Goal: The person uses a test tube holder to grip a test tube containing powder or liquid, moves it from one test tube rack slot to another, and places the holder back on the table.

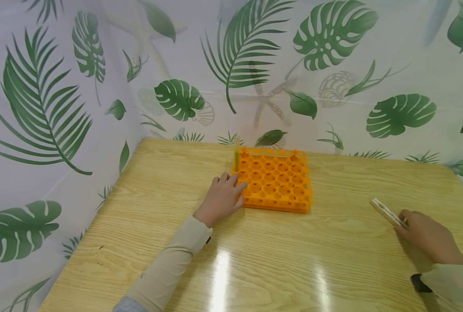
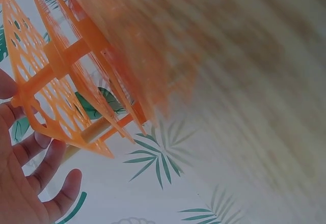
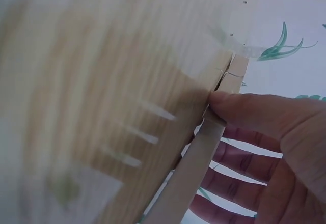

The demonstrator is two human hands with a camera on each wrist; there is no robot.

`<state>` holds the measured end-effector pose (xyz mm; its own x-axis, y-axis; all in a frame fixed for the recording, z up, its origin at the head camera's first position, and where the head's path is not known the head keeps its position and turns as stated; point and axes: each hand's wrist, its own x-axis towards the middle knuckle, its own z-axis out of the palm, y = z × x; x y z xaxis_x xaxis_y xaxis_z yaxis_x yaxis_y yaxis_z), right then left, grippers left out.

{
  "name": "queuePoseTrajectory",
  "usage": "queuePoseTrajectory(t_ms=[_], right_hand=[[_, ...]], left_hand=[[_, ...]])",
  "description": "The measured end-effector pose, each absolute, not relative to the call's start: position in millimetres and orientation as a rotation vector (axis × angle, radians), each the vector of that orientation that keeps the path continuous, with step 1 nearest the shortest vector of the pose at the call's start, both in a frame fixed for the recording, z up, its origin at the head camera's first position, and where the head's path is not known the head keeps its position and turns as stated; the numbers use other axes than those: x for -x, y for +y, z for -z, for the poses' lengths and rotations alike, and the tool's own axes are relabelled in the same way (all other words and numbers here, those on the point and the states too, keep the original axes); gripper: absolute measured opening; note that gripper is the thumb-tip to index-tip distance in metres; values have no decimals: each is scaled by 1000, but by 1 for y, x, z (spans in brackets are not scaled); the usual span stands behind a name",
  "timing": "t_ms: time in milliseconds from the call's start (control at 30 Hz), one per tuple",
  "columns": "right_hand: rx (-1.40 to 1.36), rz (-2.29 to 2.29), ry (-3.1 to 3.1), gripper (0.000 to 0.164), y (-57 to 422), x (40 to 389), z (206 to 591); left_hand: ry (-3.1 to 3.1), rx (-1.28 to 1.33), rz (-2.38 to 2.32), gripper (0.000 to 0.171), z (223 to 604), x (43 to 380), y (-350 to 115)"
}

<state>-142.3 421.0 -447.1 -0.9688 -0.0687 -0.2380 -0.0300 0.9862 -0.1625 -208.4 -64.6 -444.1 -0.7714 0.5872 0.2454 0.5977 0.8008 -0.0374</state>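
Observation:
An orange test tube rack [image 1: 270, 201] with rows of round holes stands on the table near the back wall. My left hand [image 1: 222, 197] is at its left end, thumb and index finger gripping the edge while the other fingers [image 2: 53, 163] curl loosely beside it. At the rack's far left corner stands a test tube [image 1: 237, 159] with yellow-green in it, also seen crossing the rack in the left wrist view. Off to the right, my right hand [image 1: 430, 236] pinches a wooden test tube clamp [image 1: 385, 211] between thumb and fingers, its tip pointing toward the back left.
The wood-grain table [image 1: 332, 260] reaches back to a white curtain [image 1: 231, 121] printed with green leaves, which also runs along the left side. A small dark mark [image 1: 101, 247] shows on the tabletop at the left.

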Motion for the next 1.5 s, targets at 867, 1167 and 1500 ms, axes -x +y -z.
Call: queuePoseTrajectory(t_ms=[867,1167,1500], right_hand=[[257,199,3181,24,421,128,439],[174,294,3205,39,412,130,428],[32,436,3118,51,404,137,412]], left_hand=[[-2740,911,42,19,444,207,-64],[-2753,911,64,18,443,206,-63],[-2749,905,47,18,443,207,-63]])
